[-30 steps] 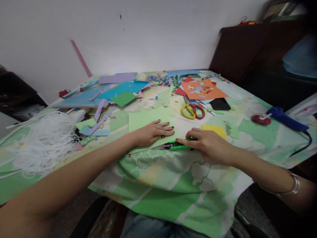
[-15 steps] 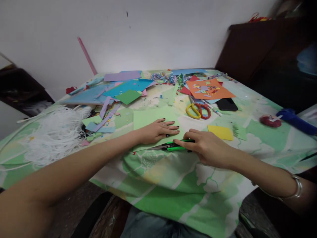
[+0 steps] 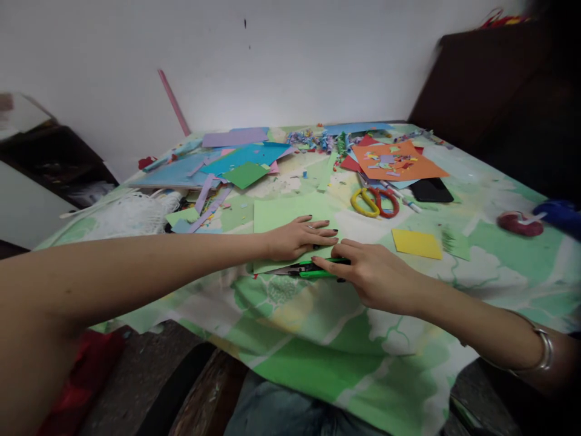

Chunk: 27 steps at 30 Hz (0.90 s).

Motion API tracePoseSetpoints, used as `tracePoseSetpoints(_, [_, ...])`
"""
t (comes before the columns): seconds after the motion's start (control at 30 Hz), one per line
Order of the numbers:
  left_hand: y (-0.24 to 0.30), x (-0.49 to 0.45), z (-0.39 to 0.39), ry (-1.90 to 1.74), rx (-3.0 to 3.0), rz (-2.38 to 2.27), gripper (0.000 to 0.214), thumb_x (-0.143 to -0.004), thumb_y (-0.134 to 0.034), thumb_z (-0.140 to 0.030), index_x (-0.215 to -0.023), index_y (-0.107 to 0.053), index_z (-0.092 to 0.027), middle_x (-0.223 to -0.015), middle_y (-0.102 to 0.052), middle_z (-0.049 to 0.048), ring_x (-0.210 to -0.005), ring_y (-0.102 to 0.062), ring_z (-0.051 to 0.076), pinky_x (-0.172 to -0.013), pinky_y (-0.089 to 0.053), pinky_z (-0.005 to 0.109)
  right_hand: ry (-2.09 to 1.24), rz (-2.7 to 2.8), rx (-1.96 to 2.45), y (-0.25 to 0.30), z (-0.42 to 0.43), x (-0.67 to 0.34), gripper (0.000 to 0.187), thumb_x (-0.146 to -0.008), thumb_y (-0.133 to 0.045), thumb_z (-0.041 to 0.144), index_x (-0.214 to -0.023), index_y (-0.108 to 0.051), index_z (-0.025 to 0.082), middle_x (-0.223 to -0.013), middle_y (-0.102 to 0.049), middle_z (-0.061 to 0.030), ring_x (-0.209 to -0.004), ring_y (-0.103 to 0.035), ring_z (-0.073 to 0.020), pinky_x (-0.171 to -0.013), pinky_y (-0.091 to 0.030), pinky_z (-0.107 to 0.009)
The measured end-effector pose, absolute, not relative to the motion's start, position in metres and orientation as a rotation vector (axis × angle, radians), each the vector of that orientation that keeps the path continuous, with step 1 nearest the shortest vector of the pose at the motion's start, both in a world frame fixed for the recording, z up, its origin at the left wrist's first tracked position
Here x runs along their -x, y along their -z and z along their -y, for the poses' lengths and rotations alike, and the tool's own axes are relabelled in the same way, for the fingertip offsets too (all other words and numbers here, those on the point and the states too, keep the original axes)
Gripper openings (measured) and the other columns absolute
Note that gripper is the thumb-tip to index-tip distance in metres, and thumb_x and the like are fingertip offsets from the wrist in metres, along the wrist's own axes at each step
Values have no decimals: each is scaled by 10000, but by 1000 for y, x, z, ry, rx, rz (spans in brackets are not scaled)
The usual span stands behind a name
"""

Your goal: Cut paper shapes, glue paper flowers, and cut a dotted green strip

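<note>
My left hand (image 3: pixel 297 237) lies flat with fingers spread on a light green paper sheet (image 3: pixel 281 215) near the table's front. Just right of it, my right hand (image 3: pixel 370 275) is closed on green-handled snips (image 3: pixel 308 270) that lie along the sheet's near edge, blades pointing left. The two hands almost touch at the fingertips.
Yellow-and-red scissors (image 3: pixel 374 203), a black phone (image 3: pixel 431 191), an orange sheet with scraps (image 3: pixel 397 162), a yellow square (image 3: pixel 416 243) and blue papers (image 3: pixel 227 160) litter the green patterned tablecloth (image 3: pixel 318 339). White string (image 3: pixel 131 212) lies at left. A dark cabinet (image 3: pixel 499 91) stands at right.
The view has swung left, so everything sits further right in frame. My right hand and the snips have slid a little left along the sheet's edge; my left hand stays flat.
</note>
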<state>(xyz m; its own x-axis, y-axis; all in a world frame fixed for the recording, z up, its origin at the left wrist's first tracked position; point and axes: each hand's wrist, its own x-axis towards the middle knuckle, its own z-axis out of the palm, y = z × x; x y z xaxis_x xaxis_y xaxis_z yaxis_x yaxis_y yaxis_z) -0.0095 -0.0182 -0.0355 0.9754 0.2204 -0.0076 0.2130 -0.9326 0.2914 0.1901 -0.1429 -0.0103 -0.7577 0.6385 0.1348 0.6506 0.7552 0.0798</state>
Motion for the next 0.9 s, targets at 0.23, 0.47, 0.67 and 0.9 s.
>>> tracePoseSetpoints(0.23, [40, 10, 15, -69, -2828, -297, 446, -970, -325, -253, -1410, -398, -273, -1499, -395, 39, -1437, -227, 234, -1132, -133, 497, 132, 2855, 1010, 11, 143, -175, 488, -836, -478, 127, -1320, -533, 156, -951, -609, -127, -918, -566, -250, -681, -448, -337])
tracePoseSetpoints(0.47, [32, 11, 19, -9, -2816, -302, 445, -986, -275, -291, -1416, -387, -269, -1517, -365, 31, -1448, -194, 221, -1148, -113, 483, 116, 2858, 1041, 8, 150, -159, 567, -788, -510, 123, -1353, -501, 173, -933, -588, -119, -875, -550, -259, -663, -439, -352])
tracePoseSetpoints(0.67, [25, 16, 7, -29, -2872, -168, 489, -975, -282, -245, -1463, -294, -277, -1525, -348, 40, -1435, -238, 201, -1165, -139, 452, -66, 2689, 1229, 13, 186, -232, 691, -791, -444, 29, -1426, -386, 294, -993, -559, -102, -842, -550, -231, -681, -475, -359])
tracePoseSetpoints(0.9, [24, 17, -31, -137, -3001, -414, 449, -956, -333, -279, -1390, -417, -198, -1470, -433, 93, -1359, -387, 196, -1130, -269, 375, 299, 2019, 1934, 27, 239, -364, 707, -909, -465, 194, -1501, -143, 407, -1092, -578, -173, -906, -615, -292, -726, -510, -414])
